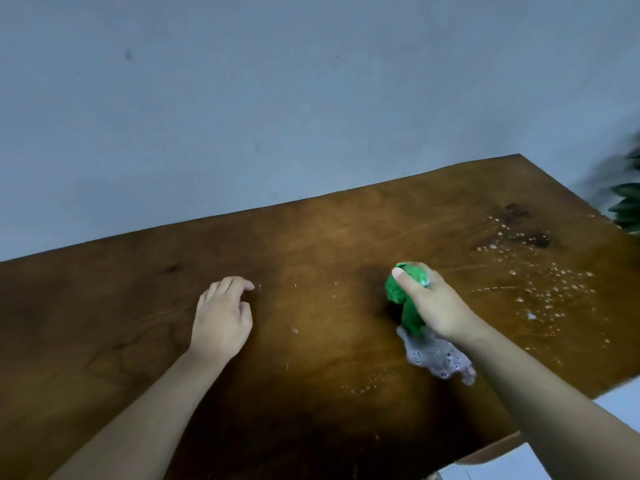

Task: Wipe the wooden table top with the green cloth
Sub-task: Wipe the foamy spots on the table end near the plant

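Right grip [433, 303] curled round bunched green cloth [401, 296], thumb on top; cloth sits centre-right on wooden desk [311, 237], just above foam patch [438, 358]; left grip [221, 317] relaxed, fingers loosely bent, holding nothing, resting on desk; suds droplets [550, 289] scattered right.

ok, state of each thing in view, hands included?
right hand, grips the green cloth
green cloth, bunched up
left hand, relaxed, holds nothing
table top, wet streaks, suds droplets at right
foam patch, by the right wrist, not wiped
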